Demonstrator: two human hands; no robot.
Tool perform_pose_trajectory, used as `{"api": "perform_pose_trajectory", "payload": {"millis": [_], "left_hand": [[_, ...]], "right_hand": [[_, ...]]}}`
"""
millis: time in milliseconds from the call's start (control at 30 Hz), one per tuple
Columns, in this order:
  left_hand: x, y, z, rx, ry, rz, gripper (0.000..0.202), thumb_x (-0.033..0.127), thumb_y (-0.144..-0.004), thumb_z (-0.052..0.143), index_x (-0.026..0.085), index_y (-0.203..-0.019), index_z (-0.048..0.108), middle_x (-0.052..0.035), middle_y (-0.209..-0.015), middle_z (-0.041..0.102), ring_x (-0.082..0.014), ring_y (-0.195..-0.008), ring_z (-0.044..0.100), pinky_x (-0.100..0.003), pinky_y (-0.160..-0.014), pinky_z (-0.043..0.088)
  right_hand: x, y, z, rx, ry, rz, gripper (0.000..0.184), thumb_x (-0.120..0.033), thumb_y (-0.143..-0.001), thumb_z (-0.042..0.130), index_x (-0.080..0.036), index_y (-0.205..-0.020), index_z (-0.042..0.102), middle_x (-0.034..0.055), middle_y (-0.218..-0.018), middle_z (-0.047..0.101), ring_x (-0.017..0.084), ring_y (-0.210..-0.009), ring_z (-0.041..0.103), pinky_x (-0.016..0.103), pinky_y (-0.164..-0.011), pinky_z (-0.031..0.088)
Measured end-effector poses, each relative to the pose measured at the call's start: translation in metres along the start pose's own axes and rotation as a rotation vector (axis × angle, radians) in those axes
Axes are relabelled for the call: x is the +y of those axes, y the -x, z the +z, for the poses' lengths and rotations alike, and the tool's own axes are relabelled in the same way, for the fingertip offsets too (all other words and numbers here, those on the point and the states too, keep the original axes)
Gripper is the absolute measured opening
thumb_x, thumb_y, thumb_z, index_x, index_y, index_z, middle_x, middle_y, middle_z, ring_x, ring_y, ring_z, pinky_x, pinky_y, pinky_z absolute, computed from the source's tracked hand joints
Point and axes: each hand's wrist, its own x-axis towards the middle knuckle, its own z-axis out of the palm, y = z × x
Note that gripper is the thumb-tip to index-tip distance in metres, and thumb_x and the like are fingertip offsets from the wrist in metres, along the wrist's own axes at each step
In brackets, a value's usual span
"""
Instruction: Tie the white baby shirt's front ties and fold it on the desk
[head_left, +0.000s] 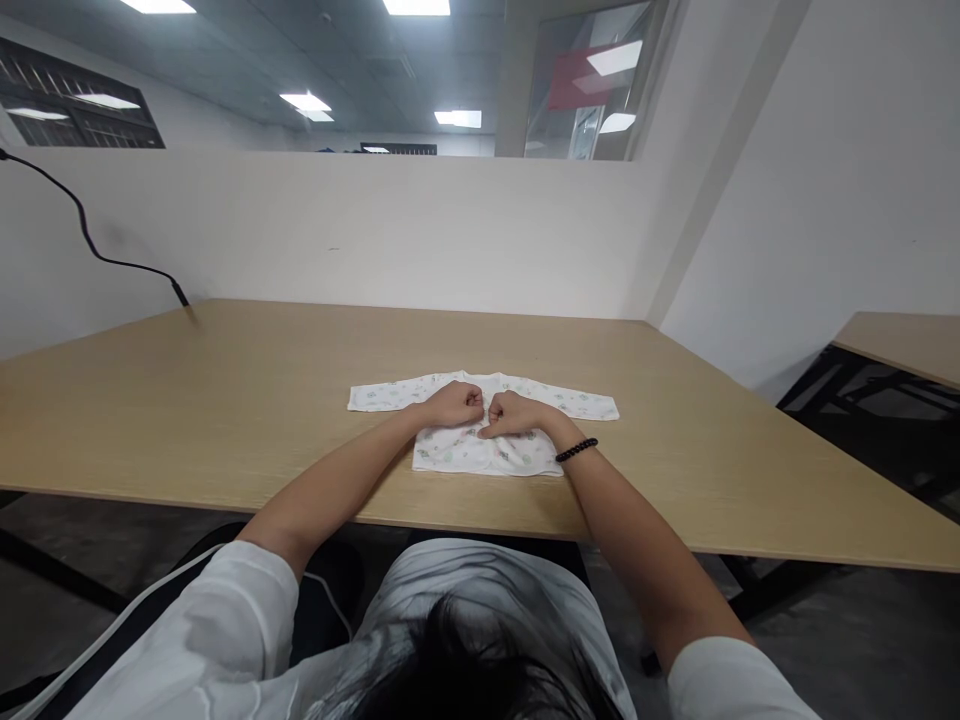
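Note:
A small white long-sleeved baby shirt [491,460] with a scattered coloured print lies flat on the table, its sleeves spread to both sides and its hem towards me. Over the middle of its chest, my left hand [454,403] is closed with the fingers curled in at the cloth. My right hand [517,412] is closed too, close beside the left, with its thumb pointing down onto the front of the shirt. The cloth between the two hands is partly hidden by them. A black beaded bracelet [577,450] circles my right wrist.
The wooden table [262,400] reaches back to a white partition [420,240]. On the left, a black cable [120,262] hangs down to the table's back corner. Another table [907,345] stands to the right beyond the white wall.

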Motion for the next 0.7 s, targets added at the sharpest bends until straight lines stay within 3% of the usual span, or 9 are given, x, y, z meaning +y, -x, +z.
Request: {"api": "perform_pose_trajectory", "payload": {"millis": [133, 233, 333, 533, 700], "left_hand": [[0.007, 0.004, -0.003, -0.092, 0.119, 0.045, 0.004, 0.021, -0.063, 0.055, 0.018, -0.062, 0.057, 0.0026, -0.058, 0.053, -0.0130, -0.056, 0.044, -0.025, -0.055, 0.032], [0.007, 0.005, -0.004, -0.185, 0.182, 0.054, 0.006, 0.023, -0.062, 0.059, 0.017, -0.060, 0.057, 0.0037, -0.056, 0.051, -0.0115, -0.054, 0.043, -0.025, -0.055, 0.031], [0.003, 0.005, -0.005, -0.263, 0.244, 0.032, 0.010, 0.024, -0.062, 0.065, 0.016, -0.065, 0.063, 0.0037, -0.054, 0.053, -0.0113, -0.054, 0.045, -0.024, -0.054, 0.030], [-0.004, 0.004, -0.006, -0.350, 0.371, 0.019, 0.024, 0.025, -0.059, 0.073, 0.013, -0.080, 0.071, 0.0060, -0.051, 0.052, -0.0094, -0.050, 0.044, -0.023, -0.053, 0.029], [-0.005, 0.003, -0.005, -0.366, 0.429, 0.038, 0.027, 0.029, -0.062, 0.077, 0.013, -0.083, 0.072, 0.0056, -0.051, 0.053, -0.0086, -0.049, 0.043, -0.023, -0.052, 0.027]], "right_hand": [[-0.002, 0.001, -0.001, -0.043, 0.031, 0.016, 0.029, -0.026, -0.068, 0.062, -0.020, -0.050, 0.040, -0.0061, -0.043, 0.036, 0.008, -0.043, 0.029, 0.025, -0.044, 0.020], [-0.003, 0.001, -0.004, -0.052, 0.045, 0.021, 0.028, -0.023, -0.067, 0.056, -0.021, -0.050, 0.034, -0.0068, -0.042, 0.032, 0.008, -0.043, 0.026, 0.025, -0.043, 0.018], [-0.004, 0.001, -0.005, -0.064, 0.035, 0.032, 0.032, -0.027, -0.070, 0.058, -0.021, -0.051, 0.032, -0.0065, -0.043, 0.033, 0.007, -0.043, 0.027, 0.025, -0.043, 0.018], [-0.004, 0.000, -0.004, -0.055, 0.045, 0.023, 0.052, -0.050, -0.066, 0.072, -0.022, -0.050, 0.031, -0.0077, -0.042, 0.030, 0.007, -0.043, 0.025, 0.025, -0.043, 0.015], [-0.005, -0.001, -0.002, -0.021, 0.070, 0.044, 0.052, -0.045, -0.065, 0.073, -0.022, -0.049, 0.029, -0.0081, -0.041, 0.027, 0.007, -0.042, 0.024, 0.026, -0.043, 0.015]]}}
